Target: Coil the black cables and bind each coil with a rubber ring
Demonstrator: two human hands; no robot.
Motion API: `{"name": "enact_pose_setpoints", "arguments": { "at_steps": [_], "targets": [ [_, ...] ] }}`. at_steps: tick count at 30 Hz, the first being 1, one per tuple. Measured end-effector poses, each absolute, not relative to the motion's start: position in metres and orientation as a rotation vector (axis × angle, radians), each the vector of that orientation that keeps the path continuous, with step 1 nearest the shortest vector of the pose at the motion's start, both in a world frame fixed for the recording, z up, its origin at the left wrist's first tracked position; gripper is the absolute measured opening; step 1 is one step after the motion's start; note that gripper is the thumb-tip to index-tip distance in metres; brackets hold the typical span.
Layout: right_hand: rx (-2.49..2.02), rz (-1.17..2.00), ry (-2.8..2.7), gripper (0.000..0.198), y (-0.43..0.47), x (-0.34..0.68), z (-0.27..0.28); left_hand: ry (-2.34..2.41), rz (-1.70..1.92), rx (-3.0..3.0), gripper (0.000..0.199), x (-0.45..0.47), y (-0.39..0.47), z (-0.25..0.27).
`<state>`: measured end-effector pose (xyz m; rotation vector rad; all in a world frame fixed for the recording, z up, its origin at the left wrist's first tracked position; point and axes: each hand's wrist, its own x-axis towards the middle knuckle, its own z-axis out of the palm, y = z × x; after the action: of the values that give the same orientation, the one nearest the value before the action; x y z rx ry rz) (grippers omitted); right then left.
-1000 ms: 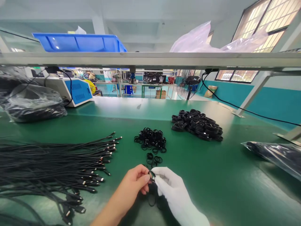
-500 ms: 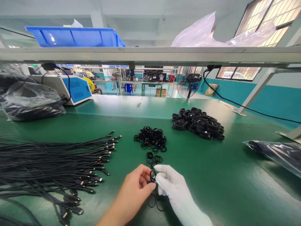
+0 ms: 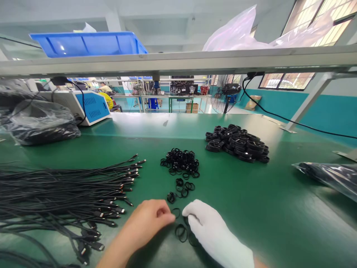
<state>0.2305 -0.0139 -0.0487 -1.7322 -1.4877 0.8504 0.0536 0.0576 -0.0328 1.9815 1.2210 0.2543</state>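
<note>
My left hand [image 3: 147,219], bare, is closed, with thumb and fingers bent together. A thin black ring [image 3: 176,213] shows at its fingertips. My right hand [image 3: 208,229], in a white glove, is closed too, fingertips pressed together just right of that ring; what they hold, if anything, is hidden. Between the hands and nearer to me, black rings [image 3: 181,233] lie on the green tabletop, one partly covered by the glove. A dark clump of rings [image 3: 171,197] lies above my left fingers, beside several loose rings [image 3: 185,188]. Farther back is a heap of black rings [image 3: 180,162].
Black cables [image 3: 69,193] with metal plugs spread across the left. Coiled black straps or cables [image 3: 237,143] are piled at the back right. A plastic bag [image 3: 329,175] lies far right; another bag [image 3: 41,123] and a blue-white machine [image 3: 89,106] stand back left. A shelf [image 3: 178,61] spans above.
My hands have moved apart, the left one leftward. The ring held between them is no longer there, and a clump of rings now lies above my left fingers.
</note>
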Motion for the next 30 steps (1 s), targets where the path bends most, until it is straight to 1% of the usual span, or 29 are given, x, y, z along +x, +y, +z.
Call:
{"name": "enact_pose_setpoints", "arguments": {
  "at_steps": [2, 4, 7, 12, 16, 18, 21, 24, 25, 28, 30],
  "targets": [
    [-1.715, 0.730, -1.602, 0.022, -0.014, 0.227, -0.049, 1.393, 0.393, 2.009, 0.020, 0.059, 0.061, -0.037],
    [-1.709, 0.679, -1.619, 0.020, -0.014, 0.225, -0.052, 1.500, 0.533, 2.031, 0.015, 0.067, 0.065, -0.042],
    [-1.658, 0.679, -1.543, 0.017, -0.012, 0.225, -0.057, 1.457, 0.614, 2.069, 0.015, 0.075, 0.069, -0.049],
    [-1.574, 0.769, -1.298, 0.022, -0.014, 0.227, -0.060, 1.382, 0.633, 1.973, 0.013, 0.075, 0.069, -0.050],
    [-1.495, 0.948, -1.147, 0.032, -0.013, 0.223, -0.058, 1.185, 0.623, 1.626, 0.016, 0.079, 0.062, -0.048],
    [-1.480, 0.992, -1.092, 0.027, -0.010, 0.221, -0.056, 1.120, 0.604, 1.532, 0.015, 0.083, 0.057, -0.047],
    [-1.490, 1.037, -1.036, 0.017, -0.006, 0.219, -0.055, 1.140, 0.599, 1.663, 0.009, 0.089, 0.048, -0.046],
    [-1.451, 1.066, -1.024, 0.013, -0.005, 0.220, -0.055, 1.112, 0.714, 1.849, 0.020, 0.091, 0.043, -0.043],
    [-1.436, 1.073, -1.024, 0.012, -0.005, 0.220, -0.055, 1.089, 0.759, 1.875, 0.021, 0.090, 0.043, -0.042],
    [-1.414, 1.106, -0.984, 0.010, -0.005, 0.223, -0.053, 1.101, 0.866, 1.723, 0.016, 0.083, 0.049, -0.042],
    [-1.407, 1.126, -0.934, 0.011, -0.004, 0.225, -0.052, 1.143, 0.868, 1.568, 0.016, 0.075, 0.056, -0.043]
  ]
}}
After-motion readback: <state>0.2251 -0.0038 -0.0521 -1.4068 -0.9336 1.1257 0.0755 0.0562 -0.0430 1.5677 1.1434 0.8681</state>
